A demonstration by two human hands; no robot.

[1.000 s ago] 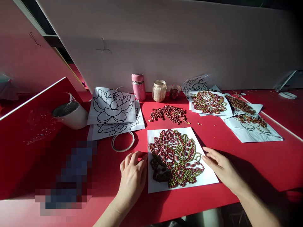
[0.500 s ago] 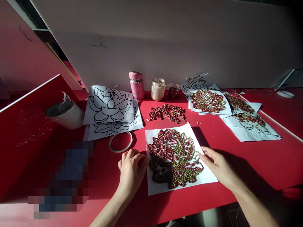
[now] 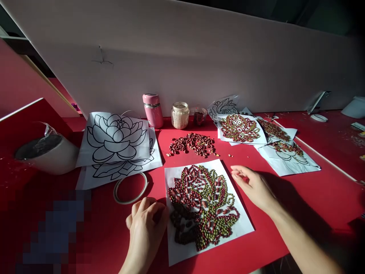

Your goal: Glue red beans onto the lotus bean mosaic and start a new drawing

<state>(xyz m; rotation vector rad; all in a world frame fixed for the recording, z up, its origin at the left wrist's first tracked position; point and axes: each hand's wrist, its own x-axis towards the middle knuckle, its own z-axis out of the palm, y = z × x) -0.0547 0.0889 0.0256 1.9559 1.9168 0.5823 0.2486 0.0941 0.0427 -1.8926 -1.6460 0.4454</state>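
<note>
While the left hand [image 3: 146, 222] curls, hold unclear, and the right hand [image 3: 251, 184] is empty, loosely uncurled, the bean-covered sheet [image 3: 242, 225] seems flimsy, best held by edges.

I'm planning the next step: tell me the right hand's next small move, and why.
Perhaps move the right hand toward the loose beans beyond the bean-covered sheet: the hand looks empty and apart from the sheet, and white gaps show within the sheet's bean pattern.
</note>
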